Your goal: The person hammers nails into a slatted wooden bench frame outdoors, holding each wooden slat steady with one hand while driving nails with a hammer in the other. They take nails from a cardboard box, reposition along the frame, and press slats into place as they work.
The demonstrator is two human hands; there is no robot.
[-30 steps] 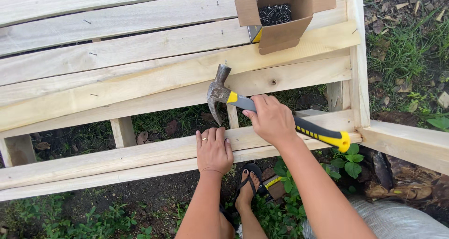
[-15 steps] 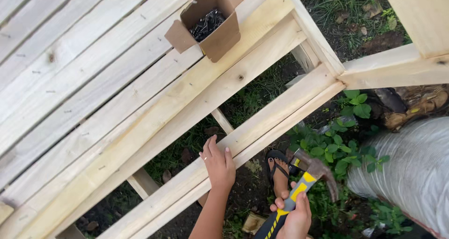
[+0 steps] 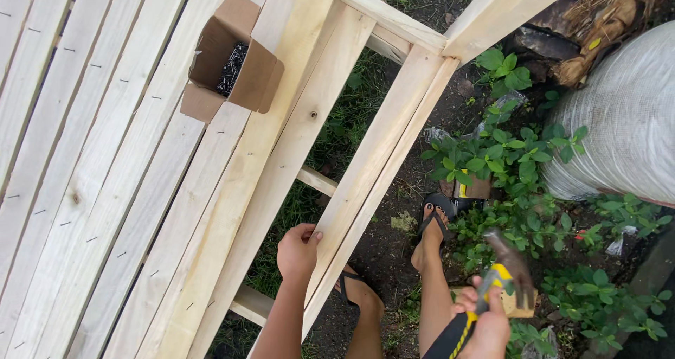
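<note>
Outdoor dirt-and-weeds ground under a pale wooden bench (image 3: 105, 211), slats mostly nailed, front rails open.
Bench: many slats already show nail rows; the two front rails (image 3: 365, 183) beside them look unfinished. One cardboard box of nails (image 3: 232, 60) sits on the bench slats. One hammer (image 3: 492, 289), off the bench's right, right hand (image 3: 485, 324) fingers wrapped shut on its handle. Left hand (image 3: 299, 250) fingers curled on the front rail edge.

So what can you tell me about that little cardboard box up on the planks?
The cardboard box is small, brown and plain, its top flaps folded open and splayed outward. Inside lies a heap of dark nails. It sits slightly askew on the pale wooden planks, near the slatted top's edge. Neither hand touches it; the left hand grips a rail well below it.
</note>
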